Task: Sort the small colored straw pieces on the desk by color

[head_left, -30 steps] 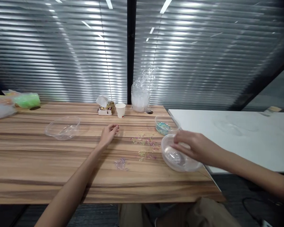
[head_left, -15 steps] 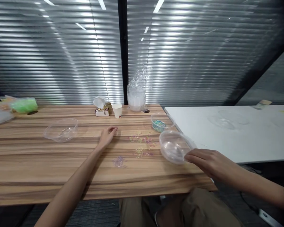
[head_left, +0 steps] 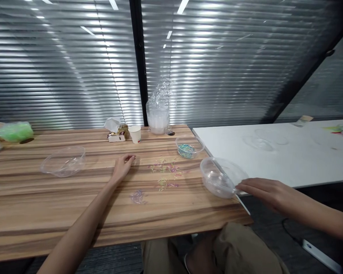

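Note:
My right hand [head_left: 263, 190] grips the near rim of an empty clear plastic bowl [head_left: 220, 177] at the right edge of the wooden table [head_left: 74, 198]. The bowl is tilted with its opening facing left. My left hand [head_left: 122, 166] rests on the wood near the table's middle, fingers loosely curled, holding nothing that I can see. Small coloured tube beads [head_left: 165, 173] lie scattered between my hands, and a small pale cluster of beads [head_left: 137, 196] lies nearer to me. A second clear bowl with blue-green beads [head_left: 187, 147] stands behind the scatter.
Another empty clear bowl [head_left: 63, 161] sits at the left. At the back are a paper cup [head_left: 136, 134], a small box with tissue [head_left: 114, 131], a stack of clear containers in plastic wrap [head_left: 158, 110] and a green bag [head_left: 14, 131]. A white table [head_left: 288, 160] adjoins on the right.
My right hand slid from over the bowl's top to its near rim and tipped the bowl onto its side at the table's edge. The left hand stayed put. The view panned right.

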### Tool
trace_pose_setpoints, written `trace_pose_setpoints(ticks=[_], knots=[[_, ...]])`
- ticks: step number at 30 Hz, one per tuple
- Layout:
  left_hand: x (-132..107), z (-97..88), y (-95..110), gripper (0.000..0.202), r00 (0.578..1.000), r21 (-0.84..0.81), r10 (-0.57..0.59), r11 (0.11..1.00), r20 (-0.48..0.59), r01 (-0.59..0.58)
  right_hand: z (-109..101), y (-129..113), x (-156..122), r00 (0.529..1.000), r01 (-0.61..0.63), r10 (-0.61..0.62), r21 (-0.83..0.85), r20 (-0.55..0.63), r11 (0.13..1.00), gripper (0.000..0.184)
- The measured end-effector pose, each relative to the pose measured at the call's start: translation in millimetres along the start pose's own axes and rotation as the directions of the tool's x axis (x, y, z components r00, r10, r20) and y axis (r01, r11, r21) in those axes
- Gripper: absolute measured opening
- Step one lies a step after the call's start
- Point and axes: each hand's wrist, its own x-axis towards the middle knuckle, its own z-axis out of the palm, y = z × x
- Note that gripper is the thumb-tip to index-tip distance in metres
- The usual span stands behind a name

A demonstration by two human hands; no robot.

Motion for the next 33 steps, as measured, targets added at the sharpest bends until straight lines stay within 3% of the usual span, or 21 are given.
trace_pose_setpoints(ticks=[5, 11, 18, 24, 28, 31, 33], knots=[[2.5, 1.0, -5.1, 0.038, 1.0, 0.028, 0.019, 0.999, -0.01, -0.019, 0.8, -10.2, 3.8, 1.0, 0.027, -0.026, -0.05, 0.013, 0.998, 0.033], [3.6, -1.7, -10.2, 0.04, 1.0, -0.024, 0.008, 1.0, 0.001, -0.008, -4.1, -11.4, 12.5, 0.997, -0.05, 0.049, 0.018, 0.066, 0.999, 0.032], [-5.1, -3.1, 2.2, 0.044, 0.999, -0.144, 0.046, 0.988, -0.018, -0.048, -11.5, -15.8, 26.6, 0.992, -0.116, 0.114, 0.035, 0.056, 0.993, 0.025], [-46.8, -13.5, 21.7, 0.038, 0.98, 0.015, 0.178, 0.984, 0.088, -0.18, -9.2, -14.9, 33.2, 0.992, -0.075, 0.067, -0.072, -0.109, 0.995, 0.026], [-87.5, -25.3, 26.1, 0.042, 0.926, 0.107, 0.24, 0.954, 0.292, -0.281, -14.1, -17.7, 29.6, 0.966, -0.113, 0.089, -0.087, -0.241, 0.99, 0.029], [-108.9, -26.3, 28.6, 0.055, 0.863, 0.179, 0.22, 0.926, 0.455, -0.331, -23.6, -39.1, 22.8, 0.933, -0.088, 0.057, -0.074, -0.356, 0.993, 0.03], [-116.5, -23.5, 31.9, 0.059, 0.828, 0.212, 0.217, 0.905, 0.517, -0.37, -24.2, -66.3, 18.2, 0.907, 0.031, -0.04, -0.028, -0.419, 0.999, 0.028]])
